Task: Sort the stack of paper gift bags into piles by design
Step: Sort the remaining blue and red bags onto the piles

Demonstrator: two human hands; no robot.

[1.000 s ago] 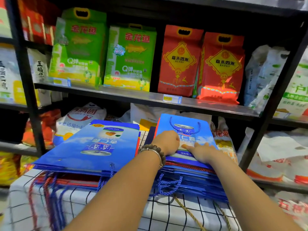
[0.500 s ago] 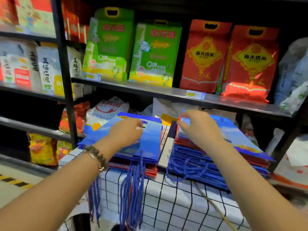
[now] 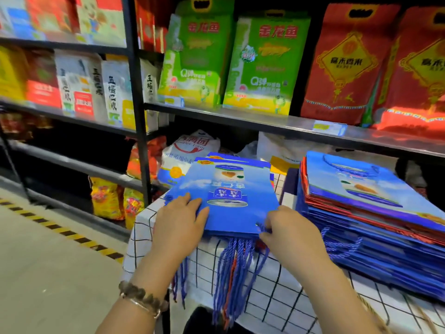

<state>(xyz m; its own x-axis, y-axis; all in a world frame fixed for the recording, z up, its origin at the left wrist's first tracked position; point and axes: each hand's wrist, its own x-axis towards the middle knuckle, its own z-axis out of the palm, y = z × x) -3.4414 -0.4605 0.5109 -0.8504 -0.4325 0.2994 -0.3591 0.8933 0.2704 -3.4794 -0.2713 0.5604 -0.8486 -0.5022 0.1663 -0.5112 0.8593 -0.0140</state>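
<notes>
Mostly blue, with red, green and gold.
Left pile (image 3: 231, 196) sky blue with a white can print; right pile (image 3: 361, 213) blue with red layers. Cords (image 3: 238, 268) blue, a few red. Cloth (image 3: 277, 297) white, black grid. Green sacks (image 3: 199, 56), red lettering; red sacks (image 3: 346, 63), gold diamonds. Tape (image 3: 72, 235) yellow-black. Bracelet (image 3: 142, 297) brown beads.

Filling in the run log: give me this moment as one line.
left hand: flat on left pile | right hand: grips its near edge | right pile: no hand on it
</notes>
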